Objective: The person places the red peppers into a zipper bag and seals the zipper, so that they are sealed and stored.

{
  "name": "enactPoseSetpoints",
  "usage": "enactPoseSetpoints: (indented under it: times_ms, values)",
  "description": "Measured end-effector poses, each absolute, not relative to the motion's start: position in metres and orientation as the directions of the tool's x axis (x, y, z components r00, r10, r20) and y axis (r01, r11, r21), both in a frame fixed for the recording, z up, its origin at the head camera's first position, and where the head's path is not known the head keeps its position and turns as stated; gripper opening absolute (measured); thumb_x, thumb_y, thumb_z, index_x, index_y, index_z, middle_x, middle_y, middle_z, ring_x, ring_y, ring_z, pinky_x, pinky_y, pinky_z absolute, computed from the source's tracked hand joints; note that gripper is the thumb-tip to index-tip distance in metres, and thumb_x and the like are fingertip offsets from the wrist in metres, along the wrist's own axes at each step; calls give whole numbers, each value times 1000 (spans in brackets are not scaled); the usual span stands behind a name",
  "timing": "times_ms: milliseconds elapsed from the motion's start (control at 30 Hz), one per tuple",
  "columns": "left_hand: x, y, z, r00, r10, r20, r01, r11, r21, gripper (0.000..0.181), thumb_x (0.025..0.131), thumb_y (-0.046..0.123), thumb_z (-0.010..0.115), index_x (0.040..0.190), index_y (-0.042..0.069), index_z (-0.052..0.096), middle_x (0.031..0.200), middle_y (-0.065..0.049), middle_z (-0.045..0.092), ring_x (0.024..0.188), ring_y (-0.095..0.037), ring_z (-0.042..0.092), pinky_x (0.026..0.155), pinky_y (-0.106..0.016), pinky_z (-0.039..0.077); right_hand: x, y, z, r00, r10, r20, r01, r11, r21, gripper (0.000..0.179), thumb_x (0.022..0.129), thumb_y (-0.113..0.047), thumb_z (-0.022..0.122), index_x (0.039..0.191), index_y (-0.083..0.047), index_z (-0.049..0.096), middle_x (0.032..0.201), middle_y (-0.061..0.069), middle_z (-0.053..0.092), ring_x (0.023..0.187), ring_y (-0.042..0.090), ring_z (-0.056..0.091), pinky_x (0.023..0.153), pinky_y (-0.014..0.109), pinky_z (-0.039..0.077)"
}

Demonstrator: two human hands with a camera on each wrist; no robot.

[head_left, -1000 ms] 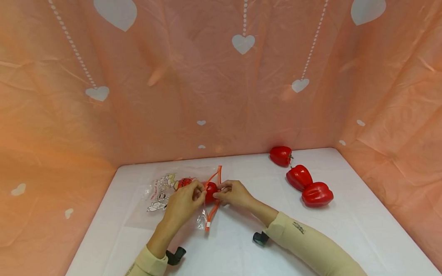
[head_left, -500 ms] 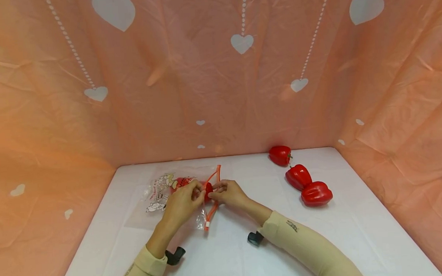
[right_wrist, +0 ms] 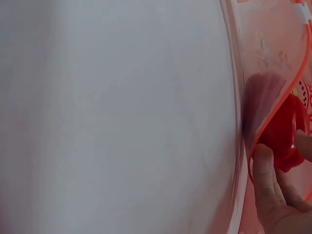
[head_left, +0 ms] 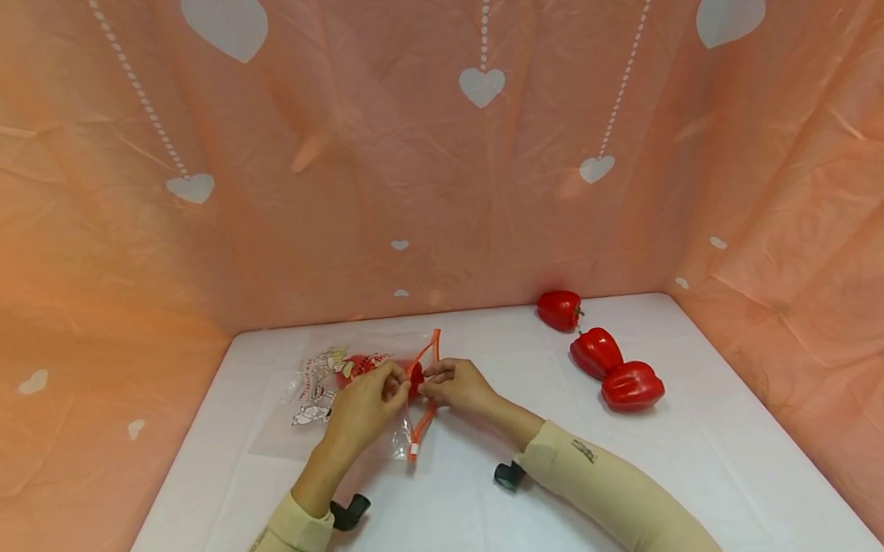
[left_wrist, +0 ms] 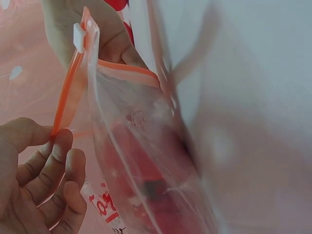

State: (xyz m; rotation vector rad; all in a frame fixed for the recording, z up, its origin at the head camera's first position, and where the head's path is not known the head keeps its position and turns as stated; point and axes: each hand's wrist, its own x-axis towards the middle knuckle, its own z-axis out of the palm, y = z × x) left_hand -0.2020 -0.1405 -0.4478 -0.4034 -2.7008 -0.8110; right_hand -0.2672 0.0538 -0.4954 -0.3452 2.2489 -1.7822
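A clear zip bag (head_left: 323, 436) with an orange slider rim and printed cartoon figures lies left of the table's middle. My left hand (head_left: 366, 405) pinches its orange rim between thumb and finger, holding the mouth apart. At the mouth, my right hand (head_left: 459, 388) holds a red bell pepper (right_wrist: 280, 129) that is partly inside; fingers and thumb lie on its end. Through the film in the left wrist view, a red pepper shape (left_wrist: 141, 170) shows deeper in the bag. The white slider (left_wrist: 79, 38) sits at one end of the rim.
Three red bell peppers lie at the table's right: one at the back (head_left: 560, 311), one in the middle (head_left: 596, 354) and one nearest (head_left: 632, 386). The white table (head_left: 455, 517) is enclosed by peach curtains (head_left: 437, 184) with white hearts.
The pepper at the mouth has gone further left into the bag, with my right hand following it slightly. My left hand keeps its pinch on the rim.
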Motion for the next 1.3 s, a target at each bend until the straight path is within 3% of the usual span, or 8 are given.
enactPoseSetpoints:
  times_ms: [267,467,767,1000,1300]
  values:
    - [-202,-140,-449,-923,182,338,339,801,494,8,97,17,77,99,15,70,79,7,67,69,-7,57,58,-28,48,-262,70,-491,-939,-339,-54,-18,207,-978,32,94,-1,78,122,11,69,100,17,78,83,27,78,74,37,64]
    - [-201,-142,-450,-926,182,330,336,796,504,8,97,17,77,99,15,70,80,6,67,70,-7,58,61,-27,49,-258,87,-485,-932,-361,19,-130,286,-949,30,95,-4,79,121,9,72,99,13,78,83,16,75,74,28,60]
    - [-200,-146,-452,-921,188,342,349,788,507,7,97,17,77,97,15,71,79,6,67,71,-7,58,61,-26,48,-250,120,-475,-926,-369,81,-226,369,-902,32,95,-8,81,121,8,72,99,10,78,90,16,73,78,23,57]
    - [-200,-148,-452,-920,198,338,356,782,512,7,97,15,78,97,15,71,79,7,66,72,-8,58,64,-26,49,-244,146,-471,-935,-345,88,-249,457,-854,30,96,-11,81,120,4,73,100,6,77,94,20,72,83,28,59]
    - [-199,-151,-452,-914,204,351,370,772,516,8,96,15,80,99,15,72,82,7,68,74,-8,60,67,-27,52,-239,180,-466,-938,-329,106,-262,475,-840,32,96,-12,80,123,4,72,104,9,78,98,25,75,87,33,62]
